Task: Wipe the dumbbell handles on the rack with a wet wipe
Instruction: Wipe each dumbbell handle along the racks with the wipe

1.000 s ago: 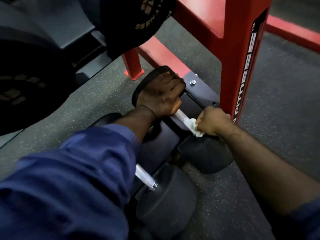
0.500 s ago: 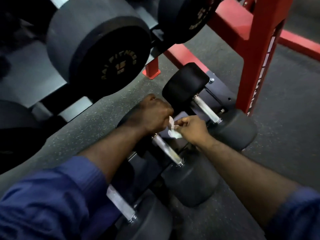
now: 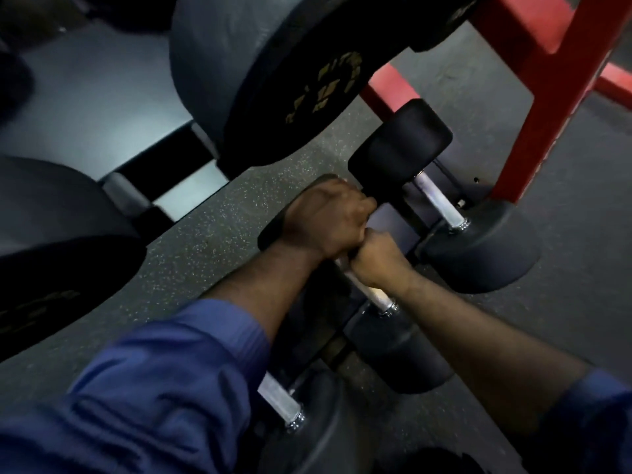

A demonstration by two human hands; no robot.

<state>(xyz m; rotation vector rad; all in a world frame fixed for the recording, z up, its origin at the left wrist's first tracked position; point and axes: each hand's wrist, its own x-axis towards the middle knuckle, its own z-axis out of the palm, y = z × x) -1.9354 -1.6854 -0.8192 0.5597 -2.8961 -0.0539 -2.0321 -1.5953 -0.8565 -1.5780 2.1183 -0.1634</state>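
Three black dumbbells lie side by side on the low rack tier. On the middle dumbbell my left hand grips the far end, covering its far head. My right hand is curled round that dumbbell's steel handle, right against my left hand. The wet wipe is hidden inside my right fist. The far dumbbell's handle lies bare, as does the near dumbbell's handle, which my left sleeve partly covers.
A red rack upright stands at the right behind the far dumbbell. Large black dumbbells hang over from the upper tier, one above my hands and one at the left. Speckled rubber floor lies to the right.
Both hands moved from the far dumbbell to the middle one. My right hand then closed round the middle handle, and the white wipe, seen between the hands before, went out of sight.
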